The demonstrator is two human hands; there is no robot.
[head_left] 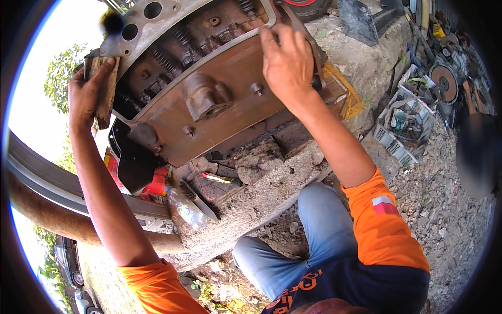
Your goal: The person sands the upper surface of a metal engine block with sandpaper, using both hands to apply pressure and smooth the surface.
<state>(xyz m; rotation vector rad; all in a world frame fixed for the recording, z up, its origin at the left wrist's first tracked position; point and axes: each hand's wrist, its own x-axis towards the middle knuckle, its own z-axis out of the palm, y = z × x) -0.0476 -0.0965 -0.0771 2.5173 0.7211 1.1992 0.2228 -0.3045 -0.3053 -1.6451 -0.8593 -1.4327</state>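
Observation:
A large rust-brown engine block (167, 141) lies on its side in front of me, its long open bay showing dark coil springs (166, 60). My left hand (83, 99) grips a worn piece of wood (107, 91) at the block's left end, thumb on its face. At the upper right, my right hand (287, 65) is at the pale rim (230, 37) of the bay with its fingers bent. Its fingertips are slightly blurred, and anything between them is too small to make out. A round housing (205, 99) juts from the block's side wall.
On the concrete ledge (261, 201) below lie a red-handled cutter (219, 178), a wire brush (198, 200) and a clear plastic bottle (188, 212). A black bracket (133, 162) sticks out at lower left. Rightward stands a white crate (400, 136) of parts, near tools and a disc (443, 81).

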